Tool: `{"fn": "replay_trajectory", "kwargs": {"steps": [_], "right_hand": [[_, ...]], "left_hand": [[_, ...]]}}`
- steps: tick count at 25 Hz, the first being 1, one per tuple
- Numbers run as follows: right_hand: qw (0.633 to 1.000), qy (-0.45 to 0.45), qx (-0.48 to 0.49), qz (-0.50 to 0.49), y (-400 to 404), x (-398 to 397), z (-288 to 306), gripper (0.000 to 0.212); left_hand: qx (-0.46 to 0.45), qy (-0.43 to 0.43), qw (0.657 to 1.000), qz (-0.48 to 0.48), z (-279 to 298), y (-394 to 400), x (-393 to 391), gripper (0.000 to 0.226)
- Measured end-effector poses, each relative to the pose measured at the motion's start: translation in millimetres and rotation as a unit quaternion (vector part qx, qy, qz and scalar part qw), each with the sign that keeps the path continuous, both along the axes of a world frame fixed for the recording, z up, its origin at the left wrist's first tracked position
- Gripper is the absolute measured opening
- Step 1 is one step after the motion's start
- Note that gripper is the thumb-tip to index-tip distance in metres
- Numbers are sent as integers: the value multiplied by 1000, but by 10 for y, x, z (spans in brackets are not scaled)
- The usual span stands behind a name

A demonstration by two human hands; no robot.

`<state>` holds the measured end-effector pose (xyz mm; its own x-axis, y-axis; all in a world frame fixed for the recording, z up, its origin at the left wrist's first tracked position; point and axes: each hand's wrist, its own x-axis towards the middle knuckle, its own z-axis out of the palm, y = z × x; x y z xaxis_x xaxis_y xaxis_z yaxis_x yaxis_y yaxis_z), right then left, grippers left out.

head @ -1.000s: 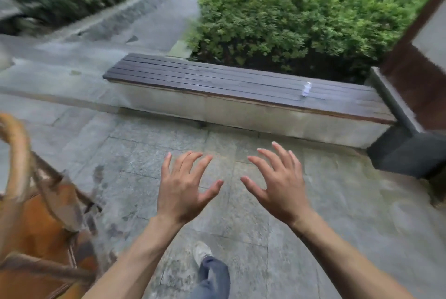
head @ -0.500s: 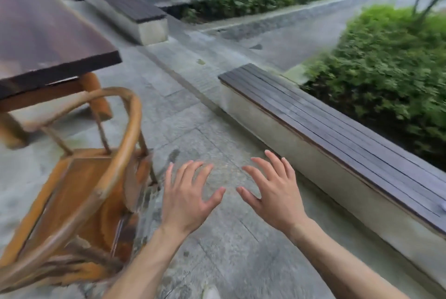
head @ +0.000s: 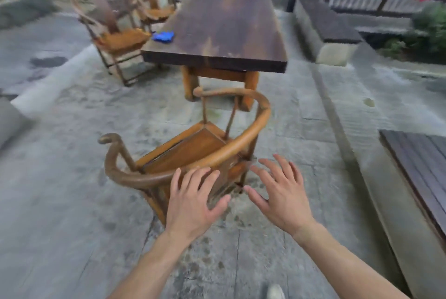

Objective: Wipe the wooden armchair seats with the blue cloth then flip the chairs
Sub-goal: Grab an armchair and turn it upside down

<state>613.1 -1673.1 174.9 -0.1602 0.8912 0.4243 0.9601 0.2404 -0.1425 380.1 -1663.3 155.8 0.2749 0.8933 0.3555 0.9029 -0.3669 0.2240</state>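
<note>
Wooden armchair (head: 193, 151) is seen tilted on grey stone paving (head: 60, 202), near the dark table (head: 224, 21) bearing the blue cloth (head: 163, 36). Left hand (head: 190, 204) and right hand (head: 282, 199) are held over its back, fingers spread, nothing gripped.

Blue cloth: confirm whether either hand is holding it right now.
No, the blue cloth lies on the table edge, while the left hand and right hand are open and empty.

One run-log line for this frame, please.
left hand: open, empty | right hand: open, empty | nearest armchair: tilted | blue cloth: on table
</note>
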Motion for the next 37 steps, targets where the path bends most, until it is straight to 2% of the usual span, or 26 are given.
{"fn": "replay_trajectory", "kwargs": {"steps": [3, 9, 18, 22, 25, 28, 37], "right_hand": [[997, -6, -11, 72, 221, 284, 77, 52], [986, -16, -44, 160, 385, 836, 99, 54], [977, -11, -70, 201, 437, 923, 89, 57], [980, -6, -68, 189, 514, 841, -123, 57], [979, -41, -99, 175, 760, 819, -595, 63], [980, -64, -113, 152, 1129, 861, -1370, 66], [980, -83, -69, 164, 2442, 587, -4213, 62]], "left_hand": [[-16, 2, 996, 90, 0, -148, 197, 59], [-17, 7, 978, 207, 115, -531, 713, 60], [-22, 18, 964, 266, 136, -697, 846, 60], [-26, 23, 967, 253, -78, -632, 743, 59], [-42, 30, 969, 242, -518, -381, 627, 59], [-51, 43, 968, 240, -1279, -141, 531, 62], [-1, 72, 957, 280, -4273, 981, 106, 58]]}}
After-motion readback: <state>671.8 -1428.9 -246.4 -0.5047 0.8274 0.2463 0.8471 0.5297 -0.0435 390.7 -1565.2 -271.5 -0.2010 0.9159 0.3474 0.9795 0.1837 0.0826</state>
